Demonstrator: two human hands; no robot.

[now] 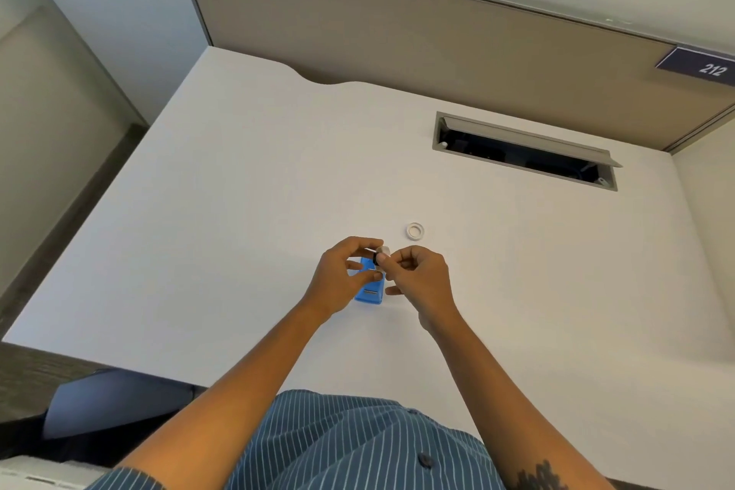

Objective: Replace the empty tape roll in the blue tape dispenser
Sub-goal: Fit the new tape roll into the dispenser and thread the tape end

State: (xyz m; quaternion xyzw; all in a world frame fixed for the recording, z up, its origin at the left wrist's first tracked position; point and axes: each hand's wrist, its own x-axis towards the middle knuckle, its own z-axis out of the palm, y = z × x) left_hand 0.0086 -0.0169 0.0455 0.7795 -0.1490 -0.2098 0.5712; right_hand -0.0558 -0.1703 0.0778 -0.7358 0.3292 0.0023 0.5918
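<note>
On the white desk (238, 191), the left hand (341, 278) curls its fingers over the blue tape dispenser (370, 288), which stands on the desk between both hands. The right hand (417, 278) pinches a small tape roll (382, 253) just above the dispenser. Farther right, an empty white core (415, 231) lies flat, apart.

Your surface: white desk (238, 211) | on it: blue tape dispenser (370, 292) near you, small white ring (415, 231) just beyond | recessed cable tray (525, 151) far right.
</note>
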